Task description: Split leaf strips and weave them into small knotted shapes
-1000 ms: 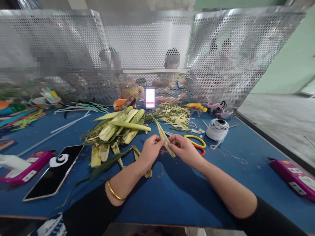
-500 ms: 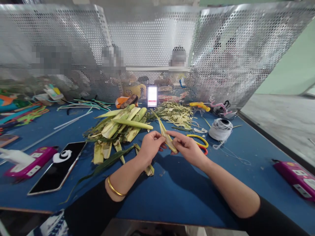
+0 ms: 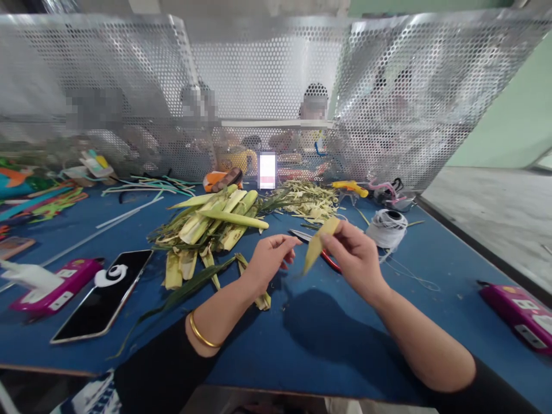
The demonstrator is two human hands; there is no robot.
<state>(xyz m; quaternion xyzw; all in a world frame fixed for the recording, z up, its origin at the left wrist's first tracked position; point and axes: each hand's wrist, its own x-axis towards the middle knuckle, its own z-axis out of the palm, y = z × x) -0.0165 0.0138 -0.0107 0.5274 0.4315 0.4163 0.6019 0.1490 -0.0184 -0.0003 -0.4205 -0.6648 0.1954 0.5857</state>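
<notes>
Over the blue table (image 3: 302,356), my right hand (image 3: 354,253) pinches a pale yellow-green corn husk strip (image 3: 318,246) between thumb and fingers. The strip hangs at a slant, its lower tip blurred. To its left, apart from it, is my left hand (image 3: 272,257), fingers loosely bent and slightly apart, with nothing visible in them. Scissors (image 3: 331,261) lie behind the husk strip, partly hidden by it and my right hand. A heap of corn husks (image 3: 215,215) rests beyond my left hand, and a loose husk piece (image 3: 262,300) lies beneath my left wrist.
Husk shreds (image 3: 310,198) are piled at the back. White string (image 3: 386,230) stands on a spool at right, near a yellow tool (image 3: 350,187). A phone (image 3: 103,296) and a purple power strip (image 3: 64,287) lie left; another purple strip (image 3: 520,316) is far right. A perforated metal screen (image 3: 267,75) closes the back.
Both hands were on the husk strip before. My left hand has let go of it, and my right hand has carried it up and to the right, turning it.
</notes>
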